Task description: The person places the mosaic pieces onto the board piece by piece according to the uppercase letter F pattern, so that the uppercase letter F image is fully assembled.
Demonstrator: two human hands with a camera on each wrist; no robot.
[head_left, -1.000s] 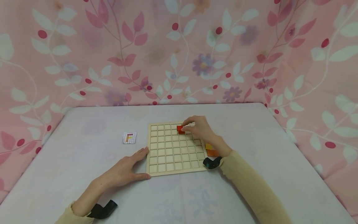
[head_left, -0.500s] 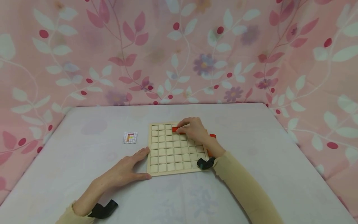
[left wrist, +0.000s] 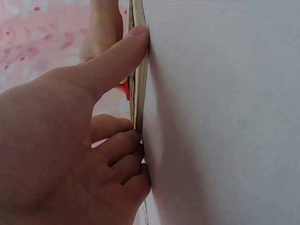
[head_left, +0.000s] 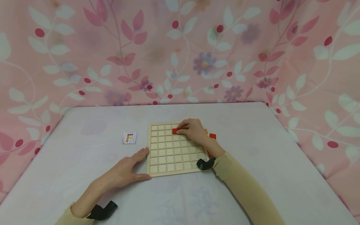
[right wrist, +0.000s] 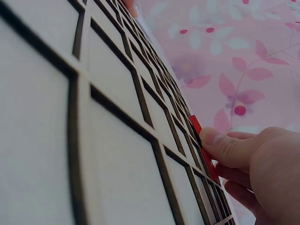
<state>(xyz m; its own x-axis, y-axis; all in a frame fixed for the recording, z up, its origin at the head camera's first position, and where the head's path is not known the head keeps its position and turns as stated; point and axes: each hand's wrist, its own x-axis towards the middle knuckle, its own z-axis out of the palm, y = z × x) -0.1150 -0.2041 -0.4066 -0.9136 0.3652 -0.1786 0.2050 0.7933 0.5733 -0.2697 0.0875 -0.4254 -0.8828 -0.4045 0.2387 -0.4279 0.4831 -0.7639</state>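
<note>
Red strip [head_left: 174, 131] is near far edge of wooden grid board [head_left: 170, 159], long axis parallel, poking board-left of right hand [head_left: 194, 131] pinching it; left hand [head_left: 123, 172], farther, touches left edge, thumb and fingers apart.

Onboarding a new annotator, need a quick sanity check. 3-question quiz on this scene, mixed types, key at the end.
1. Which hand pinches a red block at the wooden grid board?

2. True or false: the printed grid card lies to the left of the wooden grid board, not touching it.

3. The left hand touches which edge of the wooden grid board?
A) far
B) left
C) right

Key:
1. The right hand
2. True
3. B
</note>
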